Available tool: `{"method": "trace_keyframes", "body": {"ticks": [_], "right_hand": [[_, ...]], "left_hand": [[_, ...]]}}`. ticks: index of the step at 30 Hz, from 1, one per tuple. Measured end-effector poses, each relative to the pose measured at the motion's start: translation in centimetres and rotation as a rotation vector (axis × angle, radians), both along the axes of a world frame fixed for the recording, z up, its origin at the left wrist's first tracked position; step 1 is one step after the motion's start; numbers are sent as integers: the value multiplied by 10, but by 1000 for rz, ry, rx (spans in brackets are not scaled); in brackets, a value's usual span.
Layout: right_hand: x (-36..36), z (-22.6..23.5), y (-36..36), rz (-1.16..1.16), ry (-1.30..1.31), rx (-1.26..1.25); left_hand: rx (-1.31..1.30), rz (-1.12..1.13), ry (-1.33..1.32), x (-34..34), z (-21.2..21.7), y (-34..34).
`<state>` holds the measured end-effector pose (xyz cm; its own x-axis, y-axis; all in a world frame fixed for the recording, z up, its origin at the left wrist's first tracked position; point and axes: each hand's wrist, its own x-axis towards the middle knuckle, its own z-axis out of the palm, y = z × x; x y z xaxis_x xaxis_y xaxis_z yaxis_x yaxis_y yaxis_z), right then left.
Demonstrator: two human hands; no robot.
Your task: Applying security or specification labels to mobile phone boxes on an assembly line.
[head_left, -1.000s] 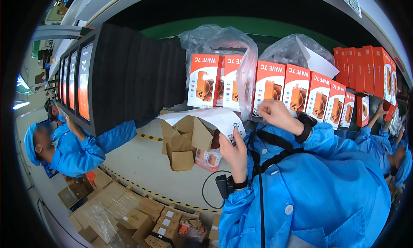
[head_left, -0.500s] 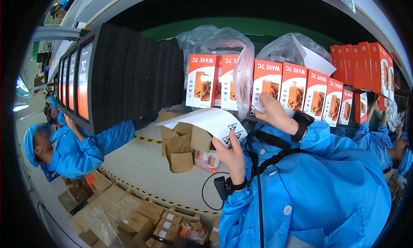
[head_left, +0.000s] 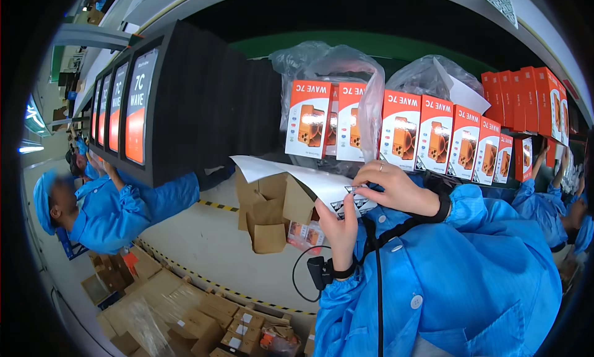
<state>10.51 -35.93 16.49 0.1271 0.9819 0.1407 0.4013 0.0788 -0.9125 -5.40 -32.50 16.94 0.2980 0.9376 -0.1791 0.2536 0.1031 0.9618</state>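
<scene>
Both hands grip one white sheet (head_left: 291,174) — left hand (head_left: 339,224) pinching its lower edge, right hand (head_left: 396,187) closed on the near corner — held just before a row of orange boxes (head_left: 427,134).

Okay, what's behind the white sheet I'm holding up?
Behind the white sheet, open brown cartons show below its edge and orange boxes stand above it. Whatever lies directly behind the paper is covered.
</scene>
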Motion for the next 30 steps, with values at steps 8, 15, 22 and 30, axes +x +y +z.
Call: {"method": "trace_keyframes", "body": {"ticks": [8, 15, 22, 30], "right_hand": [[-7, -1, 28, 34, 63, -172], [-26, -21, 42, -69, -33, -128], [4, -57, 59, -140, 24, -386], [13, -65, 67, -65, -131, -300]], "left_hand": [[81, -114, 107, -12, -1, 32], [135, -53, 294, -12, -15, 46], [256, 54, 375, -22, -16, 65], [186, 35, 366, -17, -16, 64]]}}
